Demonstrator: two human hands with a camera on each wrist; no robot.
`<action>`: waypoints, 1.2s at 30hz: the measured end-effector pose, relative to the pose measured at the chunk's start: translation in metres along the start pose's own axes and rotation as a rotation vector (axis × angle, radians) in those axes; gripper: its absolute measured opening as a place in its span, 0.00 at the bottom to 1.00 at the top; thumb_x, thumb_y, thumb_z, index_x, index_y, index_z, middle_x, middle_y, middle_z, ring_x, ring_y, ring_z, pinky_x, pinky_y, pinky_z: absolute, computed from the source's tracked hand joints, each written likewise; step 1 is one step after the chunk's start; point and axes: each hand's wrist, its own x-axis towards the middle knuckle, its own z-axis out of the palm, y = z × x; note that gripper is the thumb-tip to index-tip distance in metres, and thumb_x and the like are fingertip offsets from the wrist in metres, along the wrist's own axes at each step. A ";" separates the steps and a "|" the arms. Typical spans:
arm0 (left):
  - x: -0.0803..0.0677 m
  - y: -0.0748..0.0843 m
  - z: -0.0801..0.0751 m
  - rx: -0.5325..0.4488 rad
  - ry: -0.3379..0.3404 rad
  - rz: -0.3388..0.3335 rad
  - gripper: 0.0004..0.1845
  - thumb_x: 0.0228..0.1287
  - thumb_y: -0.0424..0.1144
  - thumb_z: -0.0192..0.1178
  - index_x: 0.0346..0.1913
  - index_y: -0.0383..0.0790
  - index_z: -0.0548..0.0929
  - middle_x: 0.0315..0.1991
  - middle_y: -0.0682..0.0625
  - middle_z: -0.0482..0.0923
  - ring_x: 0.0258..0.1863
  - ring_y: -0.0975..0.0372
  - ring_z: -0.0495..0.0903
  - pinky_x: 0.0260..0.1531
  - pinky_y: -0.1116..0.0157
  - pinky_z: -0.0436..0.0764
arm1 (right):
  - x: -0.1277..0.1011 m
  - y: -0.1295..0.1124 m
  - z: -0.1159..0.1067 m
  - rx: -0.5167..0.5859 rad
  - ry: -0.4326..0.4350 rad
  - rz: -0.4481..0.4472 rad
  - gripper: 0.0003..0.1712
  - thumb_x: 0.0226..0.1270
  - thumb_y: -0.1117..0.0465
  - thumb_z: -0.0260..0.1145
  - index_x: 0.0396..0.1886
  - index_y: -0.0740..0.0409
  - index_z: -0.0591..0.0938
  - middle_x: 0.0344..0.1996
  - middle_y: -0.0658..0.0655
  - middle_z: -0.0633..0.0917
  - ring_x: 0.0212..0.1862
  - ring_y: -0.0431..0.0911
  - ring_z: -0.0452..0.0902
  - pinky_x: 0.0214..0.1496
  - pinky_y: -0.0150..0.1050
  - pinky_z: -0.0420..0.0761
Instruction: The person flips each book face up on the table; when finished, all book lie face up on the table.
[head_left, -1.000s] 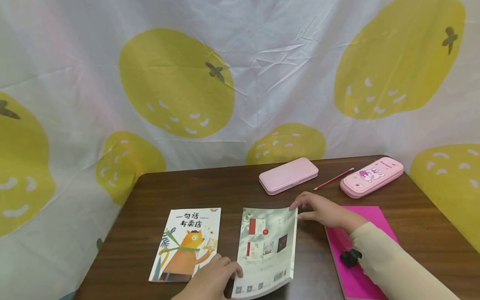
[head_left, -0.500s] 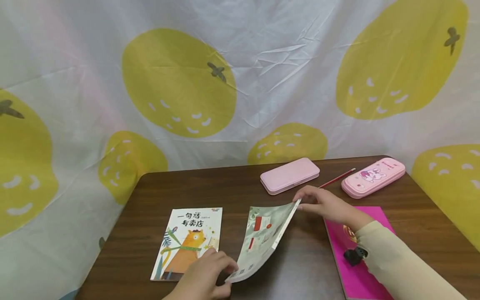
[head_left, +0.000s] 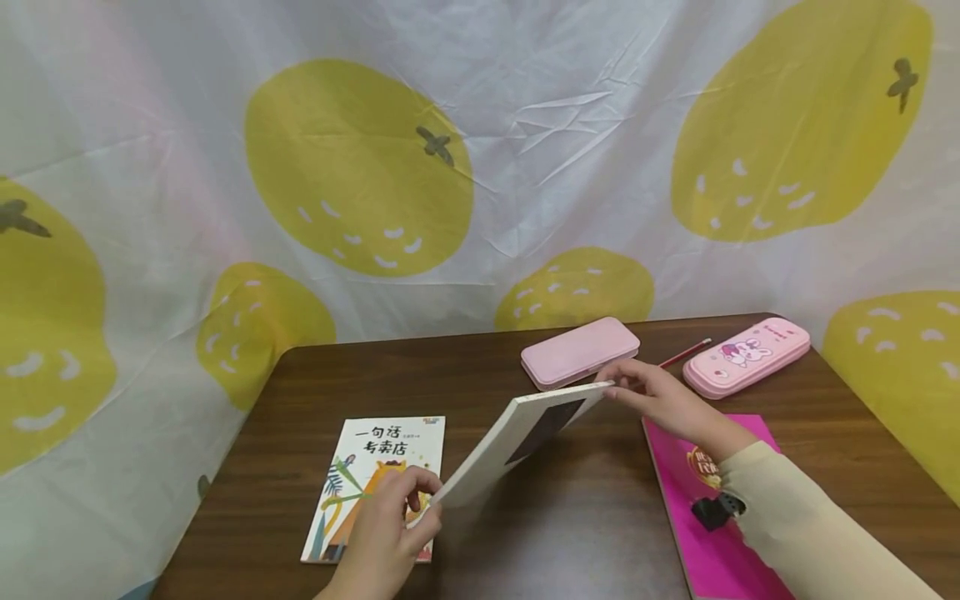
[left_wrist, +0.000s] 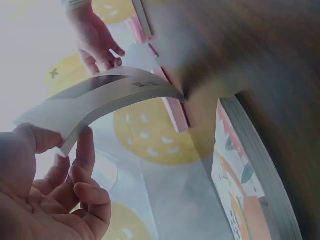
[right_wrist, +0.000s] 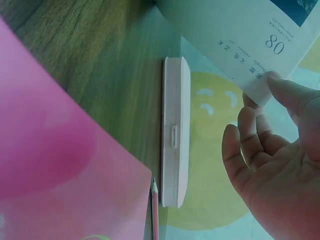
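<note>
A thin white-edged book (head_left: 517, 442) hangs tilted above the brown table (head_left: 585, 517), its dark-printed underside facing me. My left hand (head_left: 390, 517) pinches its near lower corner, just over a picture book with an orange cat (head_left: 367, 467) that lies flat. My right hand (head_left: 645, 390) pinches the far upper corner. In the left wrist view the book (left_wrist: 100, 97) bows between my left hand (left_wrist: 60, 185) and my right hand (left_wrist: 95, 40). The right wrist view shows my thumb on the page corner (right_wrist: 260, 75) of my right hand (right_wrist: 280, 150).
A plain pink case (head_left: 580, 352) lies behind the lifted book, with a red pencil (head_left: 684, 353) and a bunny-printed pink case (head_left: 746, 354) to its right. A magenta notebook (head_left: 720, 517) lies under my right forearm. A lemon-print cloth (head_left: 360, 167) hangs behind the table.
The book lay flat a second ago. Both hands have raised it off the table and turned it leftward, so its underside now shows and it hangs over the picture book's edge.
</note>
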 end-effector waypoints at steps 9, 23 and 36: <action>0.006 0.000 -0.006 -0.052 0.126 0.103 0.18 0.44 0.29 0.67 0.35 0.56 0.78 0.27 0.64 0.69 0.27 0.72 0.62 0.25 0.77 0.64 | 0.003 -0.015 -0.006 -0.018 0.050 -0.015 0.08 0.67 0.65 0.61 0.45 0.55 0.80 0.31 0.61 0.78 0.33 0.45 0.74 0.37 0.31 0.74; 0.006 0.005 -0.006 -0.143 0.177 -0.073 0.22 0.45 0.30 0.70 0.42 0.57 0.80 0.28 0.65 0.75 0.26 0.66 0.67 0.22 0.75 0.65 | 0.004 -0.021 -0.009 -0.014 0.047 0.064 0.12 0.69 0.56 0.61 0.49 0.50 0.80 0.35 0.54 0.83 0.35 0.41 0.74 0.38 0.31 0.74; 0.001 0.001 0.005 0.170 -0.124 -0.313 0.19 0.50 0.44 0.70 0.46 0.65 0.80 0.26 0.74 0.75 0.31 0.68 0.69 0.24 0.73 0.65 | 0.000 0.007 -0.003 -0.046 -0.221 0.067 0.23 0.55 0.60 0.73 0.52 0.50 0.79 0.33 0.56 0.83 0.29 0.44 0.74 0.30 0.34 0.75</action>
